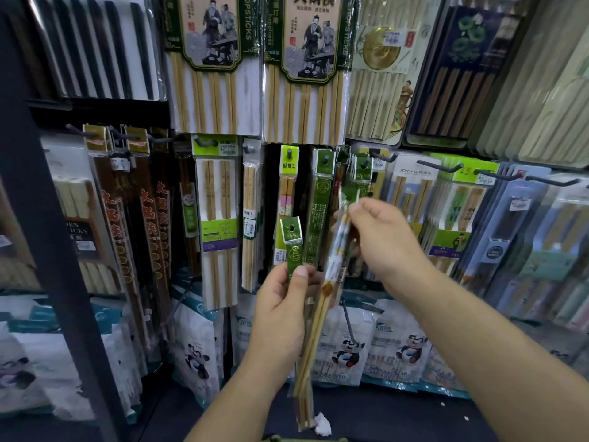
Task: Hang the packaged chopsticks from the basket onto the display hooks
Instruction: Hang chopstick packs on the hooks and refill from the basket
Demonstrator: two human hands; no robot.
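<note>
Right fingertips (352, 207) pinch top edge of clear pack (334, 253). Pack tilted, top just below hook (366, 162). Right hand (379, 240) otherwise loosely curled. Left hand (280, 304) grips green pack (291, 247), thumb on its face, sticks hanging below wrist. Hung packs (322, 199) crowd hook on both sides. Freer room lower down, before panda bags (347, 349).

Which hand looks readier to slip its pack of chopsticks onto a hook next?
Probably the right. The right hand pinches the top of its clear pack just below a hook that already carries green packs. The left hand grips its green-topped pack lower down, farther from the hooks.
</note>
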